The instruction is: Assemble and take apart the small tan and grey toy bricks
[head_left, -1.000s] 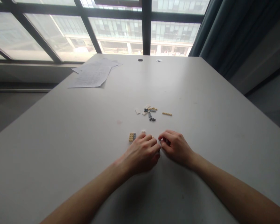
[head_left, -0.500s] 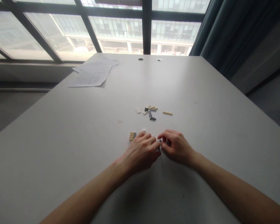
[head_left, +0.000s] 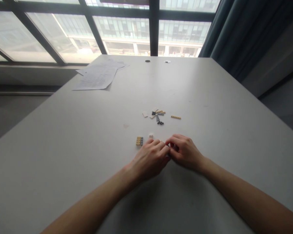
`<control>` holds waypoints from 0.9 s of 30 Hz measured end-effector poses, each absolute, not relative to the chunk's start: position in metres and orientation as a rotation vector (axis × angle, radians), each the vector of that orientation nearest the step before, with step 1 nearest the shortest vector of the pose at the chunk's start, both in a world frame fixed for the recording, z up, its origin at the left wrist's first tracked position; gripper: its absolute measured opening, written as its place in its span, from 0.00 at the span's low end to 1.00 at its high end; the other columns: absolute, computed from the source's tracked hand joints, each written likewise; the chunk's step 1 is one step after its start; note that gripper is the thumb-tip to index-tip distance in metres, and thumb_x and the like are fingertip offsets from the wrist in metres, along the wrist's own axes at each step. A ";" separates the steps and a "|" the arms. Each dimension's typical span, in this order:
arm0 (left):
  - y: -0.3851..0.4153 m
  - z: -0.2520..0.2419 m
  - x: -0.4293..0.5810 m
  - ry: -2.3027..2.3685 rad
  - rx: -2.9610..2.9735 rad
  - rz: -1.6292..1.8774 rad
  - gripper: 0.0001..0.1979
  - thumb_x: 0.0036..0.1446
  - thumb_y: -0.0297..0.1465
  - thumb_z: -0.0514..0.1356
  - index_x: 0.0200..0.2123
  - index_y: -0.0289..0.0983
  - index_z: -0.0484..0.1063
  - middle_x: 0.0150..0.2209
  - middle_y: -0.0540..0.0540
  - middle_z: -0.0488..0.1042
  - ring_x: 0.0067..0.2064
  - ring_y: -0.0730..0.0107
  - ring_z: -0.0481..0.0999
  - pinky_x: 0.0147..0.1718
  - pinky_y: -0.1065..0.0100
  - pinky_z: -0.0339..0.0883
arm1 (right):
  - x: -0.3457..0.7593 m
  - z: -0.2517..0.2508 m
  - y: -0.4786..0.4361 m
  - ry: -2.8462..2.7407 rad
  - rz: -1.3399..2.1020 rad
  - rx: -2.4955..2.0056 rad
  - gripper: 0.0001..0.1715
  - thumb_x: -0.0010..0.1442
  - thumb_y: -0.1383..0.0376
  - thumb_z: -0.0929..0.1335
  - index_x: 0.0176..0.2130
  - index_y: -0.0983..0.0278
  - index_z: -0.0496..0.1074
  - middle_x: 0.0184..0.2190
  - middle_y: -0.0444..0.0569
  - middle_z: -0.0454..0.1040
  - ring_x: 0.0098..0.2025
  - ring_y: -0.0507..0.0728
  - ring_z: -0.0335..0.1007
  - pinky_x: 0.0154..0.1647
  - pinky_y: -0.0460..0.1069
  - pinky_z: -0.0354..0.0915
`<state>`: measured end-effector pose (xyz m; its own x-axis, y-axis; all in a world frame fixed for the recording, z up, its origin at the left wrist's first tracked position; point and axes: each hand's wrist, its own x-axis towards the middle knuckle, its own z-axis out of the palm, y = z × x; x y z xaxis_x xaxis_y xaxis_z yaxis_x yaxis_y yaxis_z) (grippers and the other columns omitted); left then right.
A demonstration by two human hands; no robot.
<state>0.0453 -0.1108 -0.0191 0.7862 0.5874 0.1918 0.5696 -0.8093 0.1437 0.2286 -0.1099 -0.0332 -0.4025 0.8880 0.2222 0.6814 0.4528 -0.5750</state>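
My left hand (head_left: pixel 150 158) and my right hand (head_left: pixel 184 151) rest on the white table (head_left: pixel 63 146), fingertips pinched together over a tiny piece that I cannot make out. A small tan and grey studded plate (head_left: pixel 139 140) lies just left of my left hand. A tiny white piece (head_left: pixel 150 135) sits right above the left fingers. Farther back lies a little heap of tan, grey and black building pieces (head_left: pixel 157 116), with a thin tan strip (head_left: pixel 175 117) to its right and a white tile (head_left: pixel 145 114) to its left.
Printed paper sheets (head_left: pixel 97 76) lie at the table's far left corner. Two round cable holes (head_left: pixel 157 61) sit at the far edge, before a large window. A dark curtain (head_left: pixel 236 35) hangs at the right.
Both hands have drawn slightly closer, so that their fingertips now touch. The view has shifted down a little. The loose pieces have not moved.
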 end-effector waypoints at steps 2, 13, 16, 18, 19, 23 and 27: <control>-0.111 -0.020 0.046 0.952 2.881 0.357 0.04 0.62 0.30 0.54 0.37 0.36 0.67 0.36 0.45 0.73 0.37 0.64 0.69 0.37 0.62 0.59 | 0.228 -0.034 -0.110 -2.209 0.540 -1.305 0.07 0.54 0.72 0.66 0.35 0.63 0.72 0.28 0.44 0.69 0.31 0.53 0.64 0.35 0.47 0.58; -0.111 -0.023 0.048 0.986 2.874 0.375 0.06 0.62 0.31 0.54 0.38 0.36 0.67 0.35 0.45 0.73 0.37 0.63 0.69 0.38 0.61 0.60 | 0.228 -0.034 -0.110 -2.217 0.520 -1.303 0.08 0.54 0.72 0.66 0.35 0.63 0.73 0.27 0.43 0.69 0.31 0.53 0.64 0.35 0.47 0.58; -0.111 -0.024 0.048 0.986 2.868 0.398 0.05 0.61 0.31 0.54 0.37 0.36 0.67 0.35 0.46 0.73 0.37 0.63 0.69 0.38 0.61 0.60 | 0.229 -0.034 -0.110 -2.206 0.528 -1.305 0.08 0.54 0.72 0.66 0.35 0.63 0.73 0.28 0.44 0.69 0.31 0.53 0.64 0.35 0.47 0.58; -0.111 -0.024 0.048 0.997 2.852 0.412 0.05 0.61 0.32 0.55 0.37 0.36 0.68 0.35 0.45 0.73 0.37 0.63 0.69 0.39 0.61 0.60 | 0.229 -0.035 -0.110 -2.196 0.533 -1.310 0.09 0.53 0.72 0.66 0.35 0.63 0.73 0.28 0.44 0.69 0.31 0.53 0.65 0.35 0.47 0.58; -0.111 -0.024 0.047 1.005 2.842 0.419 0.06 0.61 0.32 0.55 0.37 0.36 0.68 0.34 0.45 0.73 0.37 0.63 0.69 0.39 0.61 0.60 | 0.229 -0.035 -0.110 -2.194 0.535 -1.312 0.09 0.53 0.72 0.66 0.35 0.63 0.73 0.28 0.44 0.70 0.31 0.53 0.65 0.35 0.47 0.58; -0.111 -0.024 0.047 1.017 2.822 0.446 0.07 0.61 0.33 0.56 0.38 0.37 0.69 0.34 0.45 0.73 0.38 0.62 0.69 0.42 0.59 0.59 | 0.229 -0.034 -0.110 -2.195 0.539 -1.319 0.09 0.53 0.72 0.66 0.35 0.63 0.73 0.28 0.44 0.70 0.31 0.53 0.65 0.35 0.47 0.59; -0.110 -0.020 0.046 1.038 2.828 0.465 0.06 0.60 0.33 0.57 0.36 0.37 0.70 0.34 0.45 0.73 0.39 0.61 0.68 0.42 0.59 0.59 | 0.228 -0.032 -0.110 -2.177 0.562 -1.326 0.09 0.54 0.73 0.66 0.35 0.63 0.74 0.28 0.44 0.70 0.31 0.53 0.65 0.34 0.47 0.59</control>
<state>0.0457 -0.1103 -0.0203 0.7223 0.6446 0.2506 0.6162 -0.7643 0.1900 0.2284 -0.1103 -0.0319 -0.3818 0.8979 0.2191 0.6799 0.4334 -0.5916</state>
